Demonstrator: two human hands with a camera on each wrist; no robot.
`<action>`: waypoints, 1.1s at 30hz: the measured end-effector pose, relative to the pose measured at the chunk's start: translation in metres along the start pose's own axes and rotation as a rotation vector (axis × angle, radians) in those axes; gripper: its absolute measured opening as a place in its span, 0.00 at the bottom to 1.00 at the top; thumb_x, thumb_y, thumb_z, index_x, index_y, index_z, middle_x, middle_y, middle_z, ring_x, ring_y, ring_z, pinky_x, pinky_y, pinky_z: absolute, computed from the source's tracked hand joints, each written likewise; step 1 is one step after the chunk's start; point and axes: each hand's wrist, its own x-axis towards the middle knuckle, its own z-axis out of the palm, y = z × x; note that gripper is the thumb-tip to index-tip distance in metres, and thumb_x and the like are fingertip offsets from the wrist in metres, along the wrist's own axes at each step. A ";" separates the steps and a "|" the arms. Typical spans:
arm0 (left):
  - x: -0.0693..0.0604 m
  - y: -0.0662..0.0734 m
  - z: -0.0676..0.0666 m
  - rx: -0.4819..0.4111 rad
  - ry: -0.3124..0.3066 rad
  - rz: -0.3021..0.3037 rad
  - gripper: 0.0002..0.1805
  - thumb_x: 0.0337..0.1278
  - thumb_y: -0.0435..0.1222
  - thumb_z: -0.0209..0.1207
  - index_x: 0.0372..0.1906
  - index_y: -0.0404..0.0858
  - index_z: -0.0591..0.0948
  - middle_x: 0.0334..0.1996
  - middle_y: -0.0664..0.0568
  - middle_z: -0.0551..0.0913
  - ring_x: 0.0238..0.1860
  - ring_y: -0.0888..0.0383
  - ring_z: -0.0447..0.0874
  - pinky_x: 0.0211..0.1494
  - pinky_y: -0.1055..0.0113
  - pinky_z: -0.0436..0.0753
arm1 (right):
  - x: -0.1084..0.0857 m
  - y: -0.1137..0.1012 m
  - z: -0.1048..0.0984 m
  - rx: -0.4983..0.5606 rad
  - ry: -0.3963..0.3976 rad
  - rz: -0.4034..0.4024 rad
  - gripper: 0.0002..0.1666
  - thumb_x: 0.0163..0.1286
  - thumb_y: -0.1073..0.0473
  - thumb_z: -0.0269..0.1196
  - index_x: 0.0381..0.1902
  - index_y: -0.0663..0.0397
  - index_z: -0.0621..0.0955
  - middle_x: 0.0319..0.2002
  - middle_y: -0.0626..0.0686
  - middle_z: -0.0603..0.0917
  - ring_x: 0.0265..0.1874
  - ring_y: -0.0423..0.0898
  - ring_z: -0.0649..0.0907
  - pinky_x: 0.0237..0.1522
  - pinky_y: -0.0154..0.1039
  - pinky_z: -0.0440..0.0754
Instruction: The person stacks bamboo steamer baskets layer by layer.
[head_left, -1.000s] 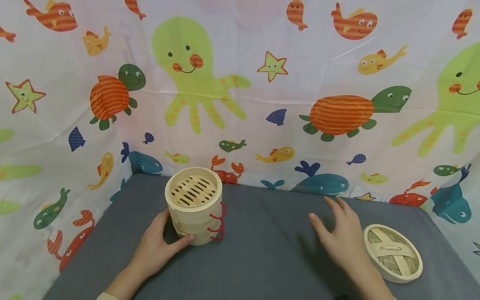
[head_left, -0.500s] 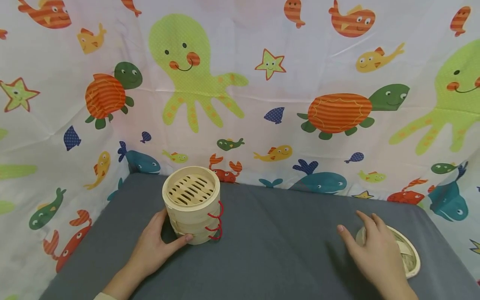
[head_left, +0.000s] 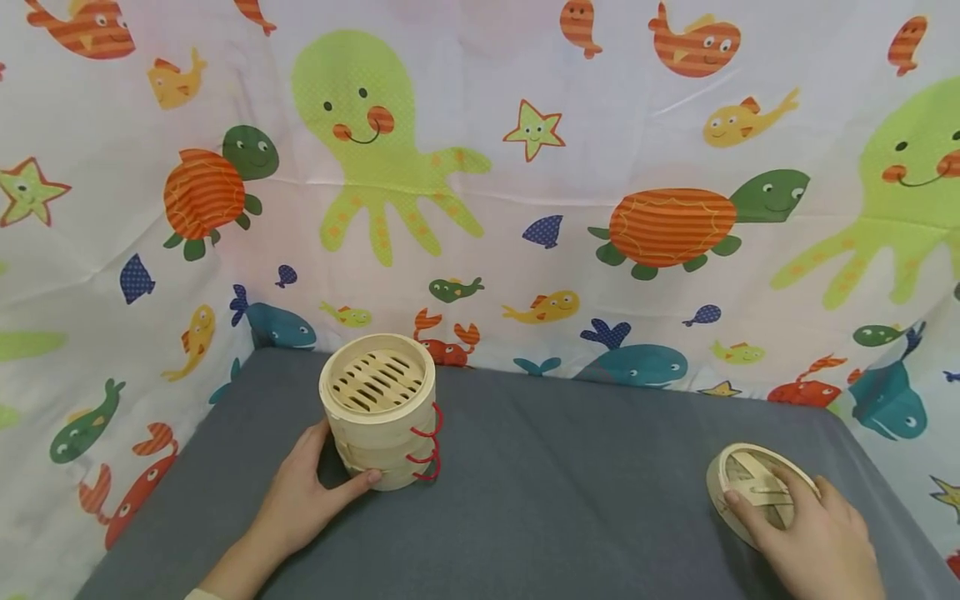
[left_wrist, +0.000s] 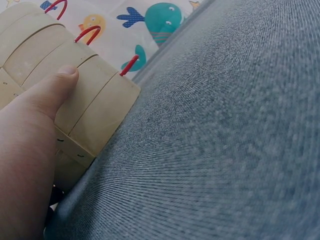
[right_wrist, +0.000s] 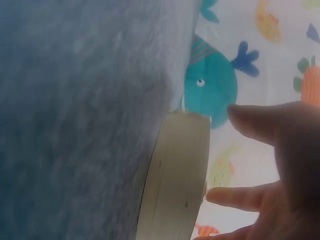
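Observation:
A bamboo steamer, made of stacked round tiers with a slatted top, stands upright at the left of the table. Red cord loops stick out from its right side. My left hand grips it low, the thumb across the front wall and the fingers mostly hidden around the left. In the left wrist view, the thumb presses on the steamer wall. At the right lies the woven bamboo lid. Over it hovers my right hand, thumb and fingers spread; in the right wrist view the thumb is apart from the lid.
Dark grey cloth covers the table, with a broad stretch of it between steamer and lid. Behind and to the left hangs a white curtain printed with sea animals, meeting the table's back edge.
My right hand has moved right and toward me, from left of the lid to over it. The left hand keeps its grip on the steamer. The head view has shifted slightly.

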 end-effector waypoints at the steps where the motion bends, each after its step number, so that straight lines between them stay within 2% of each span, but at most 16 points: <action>1: 0.000 0.000 0.000 -0.004 -0.001 0.000 0.60 0.58 0.60 0.79 0.86 0.38 0.62 0.76 0.37 0.72 0.75 0.34 0.71 0.70 0.28 0.72 | 0.000 0.003 0.000 -0.006 -0.013 0.004 0.61 0.70 0.18 0.62 0.70 0.72 0.71 0.64 0.88 0.62 0.62 0.93 0.64 0.59 0.87 0.64; 4: 0.000 0.000 -0.001 -0.009 0.001 -0.001 0.61 0.57 0.59 0.79 0.86 0.37 0.61 0.76 0.36 0.71 0.75 0.34 0.71 0.70 0.28 0.71 | -0.002 0.008 0.000 -0.018 -0.035 -0.013 0.61 0.69 0.18 0.63 0.68 0.72 0.72 0.61 0.88 0.65 0.60 0.93 0.65 0.56 0.87 0.65; 7: 0.000 0.001 -0.004 -0.008 0.005 -0.003 0.61 0.57 0.59 0.80 0.86 0.37 0.61 0.75 0.35 0.72 0.75 0.34 0.71 0.71 0.28 0.71 | -0.002 0.009 0.000 -0.009 -0.039 -0.062 0.60 0.69 0.20 0.66 0.68 0.72 0.71 0.59 0.88 0.65 0.59 0.91 0.65 0.57 0.86 0.64; 12: 0.000 0.004 -0.004 0.003 -0.003 -0.012 0.61 0.58 0.60 0.79 0.86 0.37 0.62 0.75 0.36 0.72 0.75 0.34 0.71 0.71 0.28 0.71 | -0.002 0.013 0.000 0.034 -0.025 -0.110 0.58 0.69 0.23 0.69 0.66 0.72 0.71 0.60 0.88 0.65 0.58 0.88 0.67 0.58 0.84 0.66; 16: 0.000 0.006 -0.004 0.004 -0.010 -0.020 0.61 0.58 0.60 0.79 0.86 0.36 0.62 0.76 0.35 0.71 0.75 0.33 0.71 0.71 0.28 0.71 | 0.001 0.017 0.002 0.071 -0.059 -0.038 0.61 0.66 0.21 0.71 0.67 0.71 0.70 0.63 0.87 0.63 0.59 0.86 0.70 0.55 0.84 0.71; 19: 0.000 0.007 -0.003 0.001 -0.016 -0.023 0.61 0.58 0.60 0.78 0.86 0.36 0.61 0.76 0.34 0.71 0.75 0.33 0.70 0.71 0.27 0.71 | 0.002 0.018 0.001 0.100 -0.093 0.009 0.62 0.64 0.20 0.71 0.68 0.70 0.69 0.65 0.87 0.60 0.63 0.84 0.67 0.56 0.85 0.71; 25: 0.000 0.008 -0.004 0.007 -0.021 -0.032 0.62 0.58 0.61 0.78 0.86 0.34 0.61 0.76 0.33 0.70 0.75 0.32 0.70 0.70 0.27 0.71 | 0.003 0.020 -0.003 0.109 -0.106 0.029 0.63 0.63 0.19 0.71 0.69 0.68 0.70 0.67 0.85 0.62 0.65 0.82 0.67 0.55 0.85 0.71; 33: 0.001 0.007 -0.003 0.011 -0.019 -0.037 0.62 0.58 0.62 0.78 0.86 0.35 0.61 0.76 0.34 0.70 0.75 0.32 0.70 0.71 0.27 0.70 | 0.003 0.013 -0.005 0.099 -0.070 0.065 0.64 0.59 0.16 0.72 0.67 0.66 0.73 0.66 0.83 0.67 0.63 0.81 0.71 0.53 0.84 0.72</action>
